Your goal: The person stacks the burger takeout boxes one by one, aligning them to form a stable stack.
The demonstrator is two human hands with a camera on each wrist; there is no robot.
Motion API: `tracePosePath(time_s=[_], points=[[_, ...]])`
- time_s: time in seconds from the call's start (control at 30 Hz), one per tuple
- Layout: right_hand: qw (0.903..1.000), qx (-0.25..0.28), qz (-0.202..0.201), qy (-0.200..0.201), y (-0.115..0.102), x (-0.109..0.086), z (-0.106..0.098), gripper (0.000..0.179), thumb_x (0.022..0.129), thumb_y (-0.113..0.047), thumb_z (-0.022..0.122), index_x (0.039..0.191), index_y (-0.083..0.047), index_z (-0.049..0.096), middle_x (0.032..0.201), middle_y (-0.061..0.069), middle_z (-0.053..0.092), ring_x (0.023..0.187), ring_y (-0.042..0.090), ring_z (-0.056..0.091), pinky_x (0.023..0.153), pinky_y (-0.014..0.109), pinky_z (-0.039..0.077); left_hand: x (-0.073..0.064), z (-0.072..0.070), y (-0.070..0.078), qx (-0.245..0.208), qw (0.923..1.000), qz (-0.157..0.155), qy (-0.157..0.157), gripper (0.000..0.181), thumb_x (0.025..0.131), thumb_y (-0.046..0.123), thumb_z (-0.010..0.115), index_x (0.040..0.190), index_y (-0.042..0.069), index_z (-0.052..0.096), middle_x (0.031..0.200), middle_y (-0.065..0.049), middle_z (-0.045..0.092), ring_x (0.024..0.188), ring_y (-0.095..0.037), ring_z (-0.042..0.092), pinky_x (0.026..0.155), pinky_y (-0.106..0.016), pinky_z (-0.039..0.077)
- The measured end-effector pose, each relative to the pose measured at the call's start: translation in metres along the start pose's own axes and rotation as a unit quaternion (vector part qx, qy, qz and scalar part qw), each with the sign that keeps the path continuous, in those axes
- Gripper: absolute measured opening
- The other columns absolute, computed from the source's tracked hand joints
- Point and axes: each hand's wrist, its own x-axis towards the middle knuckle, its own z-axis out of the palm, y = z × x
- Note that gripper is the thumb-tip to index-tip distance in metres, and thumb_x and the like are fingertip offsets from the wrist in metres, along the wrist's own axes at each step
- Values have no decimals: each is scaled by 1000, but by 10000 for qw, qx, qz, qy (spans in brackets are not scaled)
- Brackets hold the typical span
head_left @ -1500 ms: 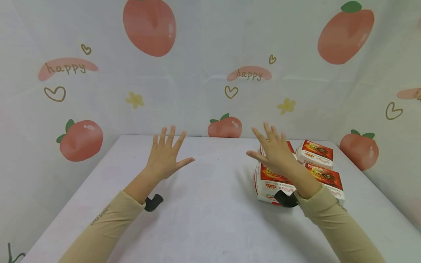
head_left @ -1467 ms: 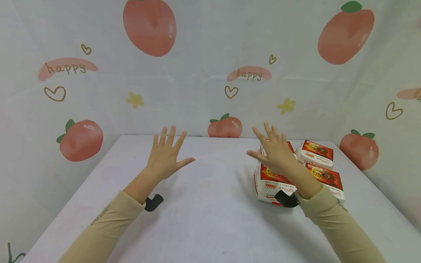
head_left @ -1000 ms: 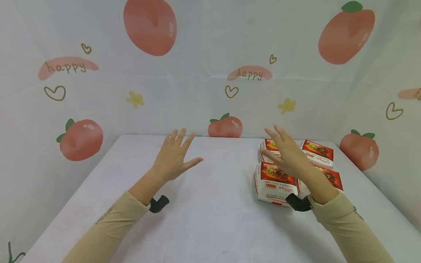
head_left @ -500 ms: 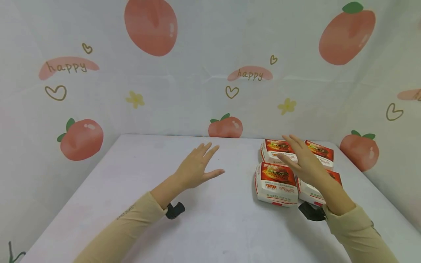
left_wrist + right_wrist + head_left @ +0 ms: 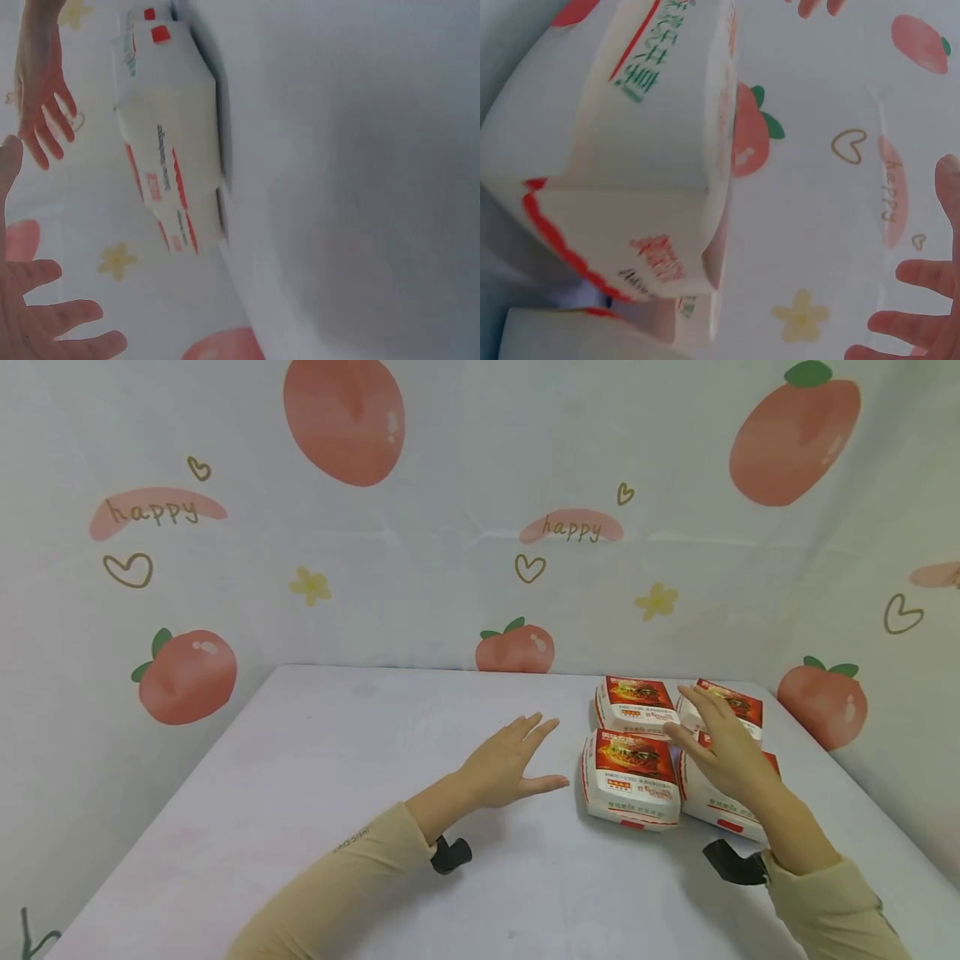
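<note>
Several white burger boxes with red printed lids stand grouped at the right of the table. Left of the front left box point(image 5: 632, 781), my left hand point(image 5: 498, 770) hovers with fingers extended, apart from it and holding nothing. My right hand point(image 5: 722, 753) is over the front right box point(image 5: 720, 806), covering part of its lid and of the back right box point(image 5: 738, 703). Its fingers are extended too; contact with the lids cannot be made out. Behind sits the back left box point(image 5: 637, 703). In the right wrist view, a box's white side point(image 5: 630, 142) fills the left part.
A white table point(image 5: 315, 793) extends left and in front of the boxes. Behind it hangs a pale cloth point(image 5: 420, 568) printed with peaches, hearts and flowers. A black wrist camera mount point(image 5: 452, 855) sits under the left wrist, and another black mount point(image 5: 737, 862) under the right.
My left hand has moved right and nearer, toward the front left box. My right hand has shifted right and lower over the right-hand boxes, uncovering the left-hand ones. The boxes have stayed put.
</note>
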Motion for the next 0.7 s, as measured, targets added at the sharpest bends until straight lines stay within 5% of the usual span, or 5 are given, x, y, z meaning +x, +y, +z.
tracePosePath(time_s=[0.7], points=[[9977,-60,668,141,45,-23,1,70,98,-40,42,148,0,15,144,36,17,131,56,18,93,77,21,28,36,39,-637,9952,-308,-683,90,81,62,58,151,26,15,157,-5,19,141,-22,32,106,-38,41]])
